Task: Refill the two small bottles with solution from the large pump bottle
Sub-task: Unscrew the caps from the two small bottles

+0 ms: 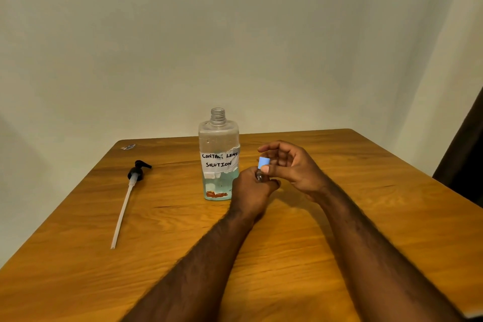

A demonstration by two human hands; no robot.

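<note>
The large clear bottle [219,162] labelled "contact lens solution" stands open-necked at the middle of the table, about a third full of pale blue liquid. Its black pump head with long white tube [126,196] lies on the table to the left. My left hand [251,191] grips a small bottle [259,177] just right of the large one; only the small bottle's neck shows above my fingers. My right hand [290,167] pinches a light blue cap [263,162] at the top of that small bottle. A second small bottle is not in view.
The wooden table [339,230] stands against a pale wall. A small scrap of wrapper [128,147] lies at the far left corner. A dark curtain [465,159] hangs beyond the table's right edge.
</note>
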